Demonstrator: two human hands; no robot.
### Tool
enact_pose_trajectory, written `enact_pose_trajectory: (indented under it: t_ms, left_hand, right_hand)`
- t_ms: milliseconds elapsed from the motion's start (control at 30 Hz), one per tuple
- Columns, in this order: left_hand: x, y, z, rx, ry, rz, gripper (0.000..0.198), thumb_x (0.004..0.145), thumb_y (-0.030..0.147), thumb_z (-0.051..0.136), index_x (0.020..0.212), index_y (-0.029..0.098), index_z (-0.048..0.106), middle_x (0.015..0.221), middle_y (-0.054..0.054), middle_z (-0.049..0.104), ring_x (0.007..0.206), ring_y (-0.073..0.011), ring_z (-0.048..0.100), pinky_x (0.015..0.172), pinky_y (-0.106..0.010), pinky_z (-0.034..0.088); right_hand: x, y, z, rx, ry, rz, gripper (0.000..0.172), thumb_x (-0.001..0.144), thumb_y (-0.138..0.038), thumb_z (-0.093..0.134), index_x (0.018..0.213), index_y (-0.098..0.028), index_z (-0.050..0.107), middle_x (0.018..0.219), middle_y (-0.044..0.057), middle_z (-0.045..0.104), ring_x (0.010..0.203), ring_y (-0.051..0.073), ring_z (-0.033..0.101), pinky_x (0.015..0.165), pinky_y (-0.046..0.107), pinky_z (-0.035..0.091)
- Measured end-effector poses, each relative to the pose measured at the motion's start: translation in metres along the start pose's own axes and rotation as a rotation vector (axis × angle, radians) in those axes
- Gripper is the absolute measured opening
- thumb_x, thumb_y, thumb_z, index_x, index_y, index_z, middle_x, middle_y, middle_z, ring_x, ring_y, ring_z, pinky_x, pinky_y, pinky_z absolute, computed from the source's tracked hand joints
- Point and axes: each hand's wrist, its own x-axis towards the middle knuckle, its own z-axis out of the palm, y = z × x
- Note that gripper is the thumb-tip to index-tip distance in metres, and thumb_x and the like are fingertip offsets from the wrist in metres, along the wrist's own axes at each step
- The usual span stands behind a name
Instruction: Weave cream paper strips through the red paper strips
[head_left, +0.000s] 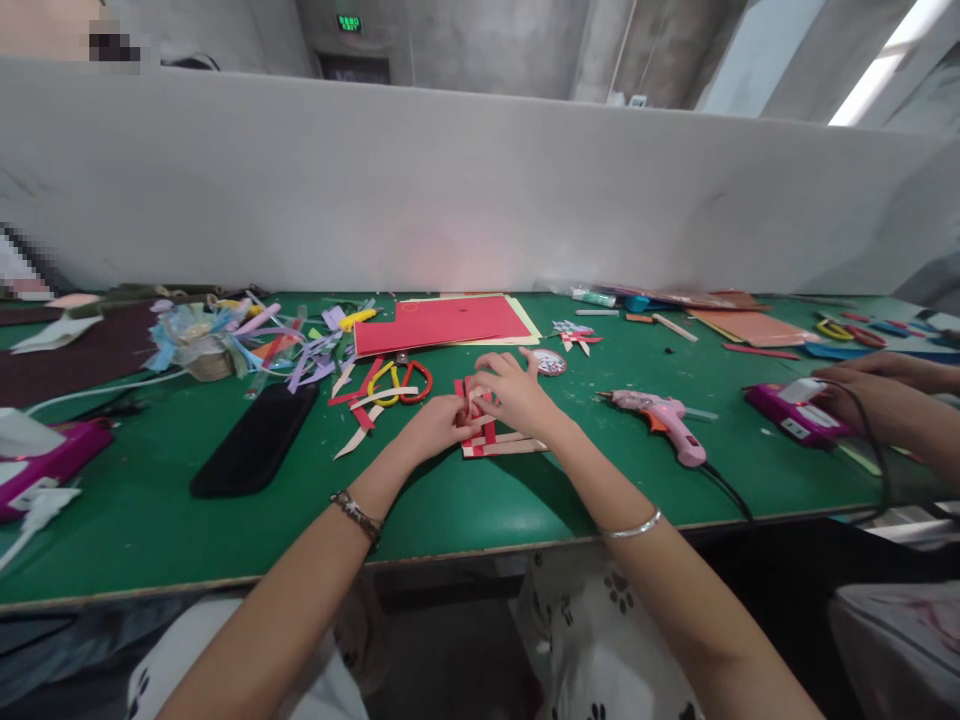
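My left hand is closed, its thumb and fingertips pinching the edge of a small lattice of red and cream paper strips lying on the green table. Over the same strips, my right hand bends its thumb and forefinger down to a strip, the other fingers raised. Both sets of fingertips nearly meet, and they hide part of the lattice. Just left of it are loose red and cream strips and scissors with yellow and red handles. A round patterned disc sits beyond my right hand.
A pink glue gun with its cord lies to the right. Red card sheets are behind my hands. On the left are a black phone, curled purple strips and a purple power strip. Another person's hands touch a second power strip.
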Motion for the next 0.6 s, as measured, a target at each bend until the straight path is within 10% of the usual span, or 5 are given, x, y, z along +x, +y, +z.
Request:
enact_pose_trajectory:
  t_ms: [267,467,600]
  left_hand:
    - [0.001,0.001,0.003,0.1,0.006,-0.026,0.014,0.074,0.023,0.052,0.063,0.016,0.048,0.055,0.003,0.046,0.052,-0.0114,0.044,0.049,-0.021,0.027]
    - [-0.001,0.003,-0.001,0.094,-0.034,-0.004,0.012,0.075,0.024,0.05,0.065,0.017,0.051,0.053,0.005,0.043,0.051,-0.0102,0.042,0.048,-0.02,0.024]
    - [-0.001,0.002,0.0,0.084,-0.01,0.023,0.015,0.077,0.027,0.045,0.065,0.017,0.048,0.052,0.005,0.043,0.05,-0.0103,0.041,0.047,-0.02,0.023]
  right_hand:
    - [-0.007,0.006,-0.009,0.117,-0.02,0.059,0.021,0.076,-0.027,0.047,0.095,-0.021,0.055,0.111,0.008,0.051,0.106,0.022,0.043,0.095,0.049,0.013]
    - [-0.023,0.04,-0.013,0.204,-0.226,0.501,0.044,0.073,-0.028,0.05,0.115,-0.017,0.044,0.112,0.013,0.052,0.106,0.026,0.044,0.084,0.043,0.031]
    - [-0.023,0.044,-0.01,0.247,-0.374,0.319,0.028,0.069,-0.027,0.055,0.094,-0.017,0.057,0.088,0.006,0.057,0.083,0.019,0.051,0.068,0.028,0.036]
